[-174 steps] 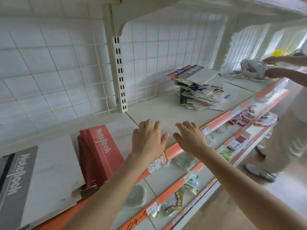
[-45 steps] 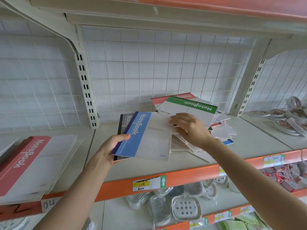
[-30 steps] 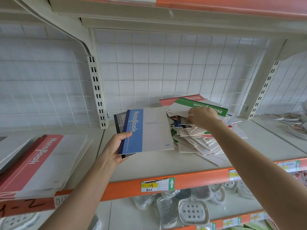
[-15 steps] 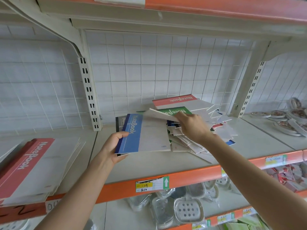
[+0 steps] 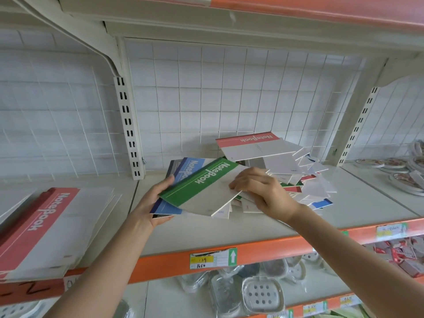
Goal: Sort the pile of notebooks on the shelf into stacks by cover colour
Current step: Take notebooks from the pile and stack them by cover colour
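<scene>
A green-spined notebook [image 5: 206, 184] lies on top of a blue notebook [image 5: 187, 167] and a dark one beneath it. My left hand [image 5: 156, 200] grips the left edge of this small bundle, thumb on top. My right hand [image 5: 259, 191] pinches the green notebook's right corner. Behind and to the right sits the mixed pile of notebooks [image 5: 305, 180], topped by a red-spined notebook [image 5: 254, 145]. A stack of red notebooks [image 5: 46, 228] rests at the far left of the shelf [image 5: 229, 235].
White wire-grid back panel and slotted uprights [image 5: 129, 125] stand behind the shelf. Round packaged items [image 5: 403, 171] lie on the right bay. An orange shelf edge with price tags [image 5: 213, 258] runs along the front; soap dishes [image 5: 261, 294] sit on the shelf below.
My right hand has pulled the green notebook out of the pile and laid it over the blue notebook in my left hand. The red notebook now tops the pile.
</scene>
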`<act>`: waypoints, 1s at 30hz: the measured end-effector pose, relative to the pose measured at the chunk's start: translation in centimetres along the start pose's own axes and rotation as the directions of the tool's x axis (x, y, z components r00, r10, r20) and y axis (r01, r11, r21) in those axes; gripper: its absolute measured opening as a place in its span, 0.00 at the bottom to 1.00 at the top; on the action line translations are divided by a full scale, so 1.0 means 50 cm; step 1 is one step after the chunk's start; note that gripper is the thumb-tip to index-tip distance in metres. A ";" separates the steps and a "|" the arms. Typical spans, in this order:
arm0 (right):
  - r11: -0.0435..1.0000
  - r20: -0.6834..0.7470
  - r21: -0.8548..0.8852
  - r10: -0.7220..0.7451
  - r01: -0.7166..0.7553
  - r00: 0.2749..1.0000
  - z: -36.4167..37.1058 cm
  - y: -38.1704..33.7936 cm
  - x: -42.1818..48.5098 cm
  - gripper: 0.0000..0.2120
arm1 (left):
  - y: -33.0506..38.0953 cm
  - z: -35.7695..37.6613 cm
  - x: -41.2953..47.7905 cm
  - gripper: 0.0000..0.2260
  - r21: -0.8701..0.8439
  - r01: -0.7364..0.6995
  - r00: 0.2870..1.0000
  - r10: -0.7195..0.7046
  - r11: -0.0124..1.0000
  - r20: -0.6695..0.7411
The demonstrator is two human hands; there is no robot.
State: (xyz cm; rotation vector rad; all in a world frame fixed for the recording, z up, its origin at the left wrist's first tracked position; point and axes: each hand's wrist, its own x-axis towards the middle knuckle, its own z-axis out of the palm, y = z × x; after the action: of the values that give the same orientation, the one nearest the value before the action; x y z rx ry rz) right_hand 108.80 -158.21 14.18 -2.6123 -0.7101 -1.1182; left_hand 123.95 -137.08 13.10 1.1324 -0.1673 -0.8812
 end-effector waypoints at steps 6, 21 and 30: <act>0.975 0.031 -0.220 -0.010 0.017 0.999 0.014 0.049 0.022 0.10 | 0.007 -0.014 -0.014 0.10 0.158 0.040 0.998 -0.033 0.987 -0.053; 0.419 0.147 -0.656 0.887 -0.628 0.438 0.069 0.094 0.151 0.16 | 0.020 -0.039 -0.020 0.03 0.079 -0.044 0.988 0.055 0.996 -0.146; 0.405 0.061 -0.692 0.858 -0.598 0.511 0.056 0.071 0.156 0.08 | 0.013 -0.045 -0.015 0.04 0.087 -0.042 0.985 0.055 0.995 -0.163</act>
State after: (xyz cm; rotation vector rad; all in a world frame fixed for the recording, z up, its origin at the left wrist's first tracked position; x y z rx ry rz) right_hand 116.99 -157.52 17.89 -3.0927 0.9787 -0.4933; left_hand 124.99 -134.86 12.84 1.2685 -0.0948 -0.7386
